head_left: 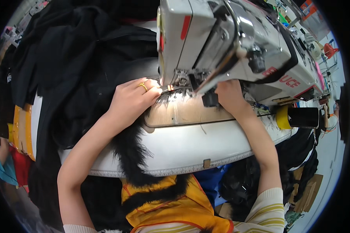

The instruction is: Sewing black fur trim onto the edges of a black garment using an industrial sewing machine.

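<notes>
Black fluffy trim strip point(128, 151): lies partly beneath a bulky white sewing machine point(174, 50), slack hanging down, probably to slide freely.
Left hand point(132, 98): fingers nearly closed, seemingly pinching the strip's edge to steady it; forearm slants inward.
Right hand point(232, 98): reaches behind the machine, fingers hidden; cannot tell their opening or hold.

Bare left hand point(131, 99), fingers point(154, 90) drawn together, points far and right; bare right hand point(231, 98) reaches far and left, fingertips hidden, both elbows point(69, 181) bent
</notes>
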`<state>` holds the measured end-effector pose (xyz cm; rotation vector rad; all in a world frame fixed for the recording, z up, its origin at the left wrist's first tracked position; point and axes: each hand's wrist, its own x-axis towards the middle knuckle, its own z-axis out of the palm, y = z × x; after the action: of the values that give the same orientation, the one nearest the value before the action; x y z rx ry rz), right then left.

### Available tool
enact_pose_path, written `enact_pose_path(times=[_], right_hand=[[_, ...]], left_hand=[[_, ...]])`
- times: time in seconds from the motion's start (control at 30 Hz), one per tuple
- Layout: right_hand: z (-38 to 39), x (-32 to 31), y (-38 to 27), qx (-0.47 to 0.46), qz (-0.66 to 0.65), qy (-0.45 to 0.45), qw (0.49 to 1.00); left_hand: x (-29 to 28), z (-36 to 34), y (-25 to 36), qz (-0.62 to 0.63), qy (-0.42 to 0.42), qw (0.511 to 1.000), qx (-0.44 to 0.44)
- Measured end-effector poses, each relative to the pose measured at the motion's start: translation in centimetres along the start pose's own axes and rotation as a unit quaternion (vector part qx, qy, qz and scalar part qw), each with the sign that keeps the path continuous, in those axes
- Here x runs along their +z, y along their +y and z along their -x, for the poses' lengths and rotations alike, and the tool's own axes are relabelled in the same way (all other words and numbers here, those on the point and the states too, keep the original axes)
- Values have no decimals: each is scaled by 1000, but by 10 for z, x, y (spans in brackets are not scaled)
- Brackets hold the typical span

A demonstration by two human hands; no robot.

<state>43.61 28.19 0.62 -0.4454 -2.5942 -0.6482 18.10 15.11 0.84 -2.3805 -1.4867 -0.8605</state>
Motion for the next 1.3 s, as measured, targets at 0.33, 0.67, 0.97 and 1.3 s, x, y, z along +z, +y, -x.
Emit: enact_pose_path(times=[0.33,0.67,0.97,1.3], right_hand=[[13,6,5,-11,125,-34,992],[5,7,7,15,17,4,1000],[-20,-5,-17,74,-191,-149,967],[-18,-8,-17,-40,-48,-155,986]], left_hand=[[13,-6,-10,-34,-28,998,39],[9,-9,-8,-34,-37,996,72],[0,-13,-3,-148,-79,985,33],[-3,3,5,-73,-49,982,165]])
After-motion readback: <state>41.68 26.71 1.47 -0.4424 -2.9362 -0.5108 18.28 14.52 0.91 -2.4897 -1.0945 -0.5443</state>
